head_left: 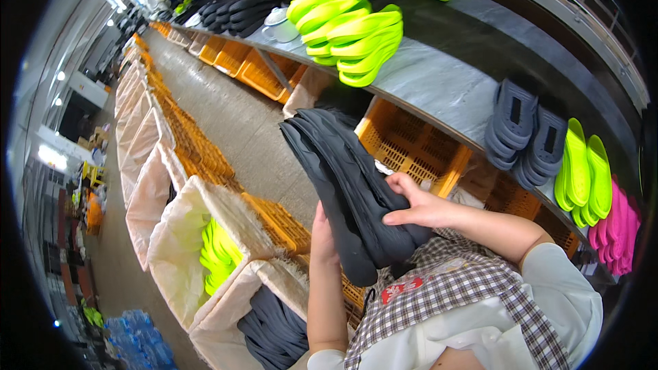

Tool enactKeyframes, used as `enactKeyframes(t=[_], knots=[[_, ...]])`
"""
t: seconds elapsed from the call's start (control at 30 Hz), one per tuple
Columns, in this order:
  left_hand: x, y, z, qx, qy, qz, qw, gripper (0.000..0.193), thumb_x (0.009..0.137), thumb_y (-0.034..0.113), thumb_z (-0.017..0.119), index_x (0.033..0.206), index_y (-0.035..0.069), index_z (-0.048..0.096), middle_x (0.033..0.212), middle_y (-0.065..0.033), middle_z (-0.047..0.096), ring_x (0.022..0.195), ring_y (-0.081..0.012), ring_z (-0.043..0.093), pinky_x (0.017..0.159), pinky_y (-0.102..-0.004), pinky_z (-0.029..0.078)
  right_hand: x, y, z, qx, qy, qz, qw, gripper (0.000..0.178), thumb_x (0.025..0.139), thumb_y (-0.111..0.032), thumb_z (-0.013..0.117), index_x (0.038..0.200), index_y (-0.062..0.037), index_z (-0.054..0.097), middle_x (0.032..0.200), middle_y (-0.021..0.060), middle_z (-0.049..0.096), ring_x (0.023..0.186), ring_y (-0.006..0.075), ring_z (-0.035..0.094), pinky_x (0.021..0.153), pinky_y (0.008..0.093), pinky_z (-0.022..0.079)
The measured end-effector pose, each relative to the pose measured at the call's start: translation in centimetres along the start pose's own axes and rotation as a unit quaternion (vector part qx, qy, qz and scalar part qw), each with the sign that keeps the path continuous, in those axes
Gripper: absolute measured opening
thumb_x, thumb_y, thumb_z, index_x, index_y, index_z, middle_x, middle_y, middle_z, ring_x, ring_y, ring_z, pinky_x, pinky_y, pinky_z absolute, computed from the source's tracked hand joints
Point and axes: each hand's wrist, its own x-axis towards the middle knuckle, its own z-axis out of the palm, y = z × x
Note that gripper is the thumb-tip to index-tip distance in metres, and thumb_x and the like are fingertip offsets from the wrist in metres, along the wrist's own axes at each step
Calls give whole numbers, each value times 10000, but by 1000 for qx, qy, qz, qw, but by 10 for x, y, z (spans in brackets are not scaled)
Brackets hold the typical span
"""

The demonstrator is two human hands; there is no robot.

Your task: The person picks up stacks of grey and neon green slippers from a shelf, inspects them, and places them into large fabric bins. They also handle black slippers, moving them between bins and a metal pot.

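Dark sole stack (351, 195) — right grip (414, 204) pinching near end; left grip (323, 234) against left side — closure hidden.

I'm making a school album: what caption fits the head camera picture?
Left hand and right hand hold dark sole-shaped pieces beside a grey table with yellow-green footwear.

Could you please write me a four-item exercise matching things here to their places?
1. Black stack
2. White lidded pot
3. Blue-grey heap
4. Checked apron

A. Worn over a pale top
B. Inside a pale-lined bin
C. Between the left hand and right hand
D. On the bench, beside a lime-green stack

Pairs: 1-C, 2-D, 3-B, 4-A
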Motion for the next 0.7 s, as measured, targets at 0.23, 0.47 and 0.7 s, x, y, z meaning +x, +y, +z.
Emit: enactKeyframes(t=[0.23, 0.47, 0.7], knots=[[11, -6, 19, -15, -9, -38, 999, 433, 936, 148, 533, 1317, 12, 378, 1237, -133, 539, 1067, -261, 580, 897, -385, 506, -4, -14, -19, -35, -9, -69, 997, 1059, 709, -217, 780, 1427, 65, 54, 1446, 254, 225, 1368, 312, 210, 1119, 357, 184], [9, -4, 24, -145, -43, -1, 988, 593, 910, 379, 493, 1437, 228, 268, 1469, -80, 295, 1085, -304, 543, 724, -492, 495, -3, -15, -60, 329, 119, -13, 937, 706, 724, -91, 510, 1379, -9, 258, 1237, 204, 512, 1085, 289, 568, 940, 408, 472], [5, -2, -5, -527, -199, -78, 822, 735, 885, 428, 501, 1446, 47, 218, 1296, -79, 461, 903, -187, 512, 805, -386, 391, 75, -18, -157, 442, 287, -47, 849, 438, 754, -291, 540, 1063, 19, 541, 1068, 157, 607, 979, 305, 595, 945, 429, 449]])
